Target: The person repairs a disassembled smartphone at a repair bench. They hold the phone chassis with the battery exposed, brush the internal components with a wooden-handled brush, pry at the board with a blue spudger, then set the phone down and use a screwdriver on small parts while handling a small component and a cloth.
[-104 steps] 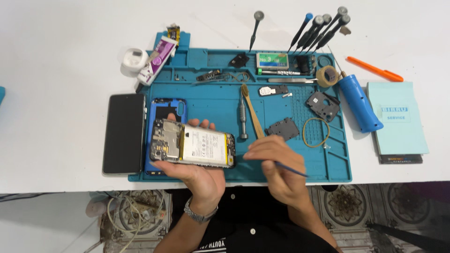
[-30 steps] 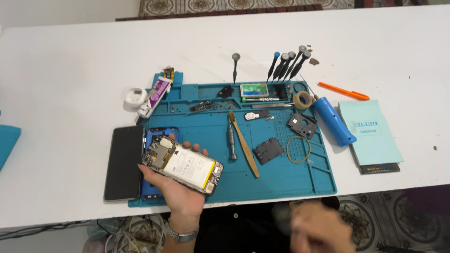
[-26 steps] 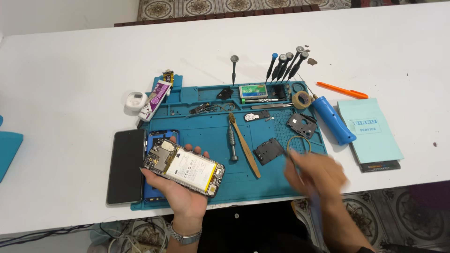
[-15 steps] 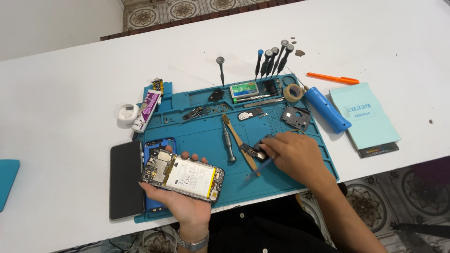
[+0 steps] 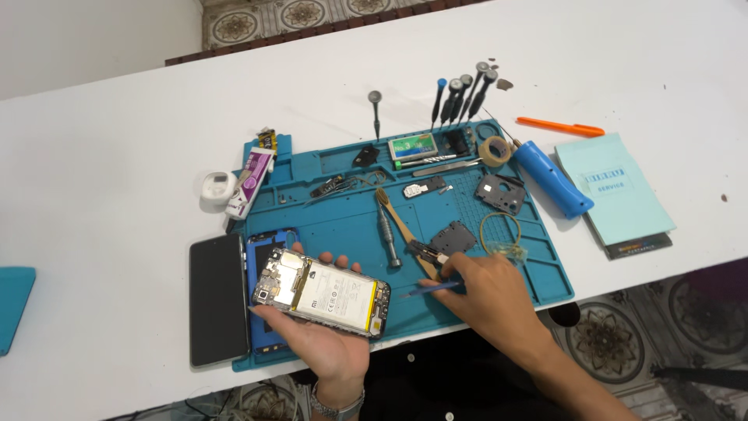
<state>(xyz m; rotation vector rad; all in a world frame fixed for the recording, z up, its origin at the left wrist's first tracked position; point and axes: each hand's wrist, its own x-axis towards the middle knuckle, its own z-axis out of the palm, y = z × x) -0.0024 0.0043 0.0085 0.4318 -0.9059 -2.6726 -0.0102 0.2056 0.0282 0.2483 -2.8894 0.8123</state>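
Observation:
My left hand (image 5: pixel 323 347) holds an opened phone (image 5: pixel 321 291) flat on its palm, with the white battery and the circuit board facing up, above the near left part of the teal work mat (image 5: pixel 343 226). My right hand (image 5: pixel 489 292) rests on the mat's near middle. Its fingertips touch a small black part (image 5: pixel 425 251) beside the wooden-handled brush (image 5: pixel 403 231). A thin blue pry tool (image 5: pixel 430 289) sticks out leftward from under its thumb. A metal screwdriver (image 5: pixel 387 236) lies just left of the brush.
A black screen panel (image 5: pixel 216 300) and a blue back cover (image 5: pixel 269 238) lie at the mat's left. Black covers (image 5: pixel 499 192), a rubber band (image 5: pixel 500 233), a tape roll (image 5: pixel 494 150), a blue cylinder (image 5: pixel 552 178), a teal booklet (image 5: pixel 619 195), an orange pen (image 5: pixel 559 126) and upright screwdrivers (image 5: pixel 461 97) are at the right and back.
My right hand came back from the table's near edge onto the mat and reached left to the small black part. The left hand kept holding the phone; the view shifted.

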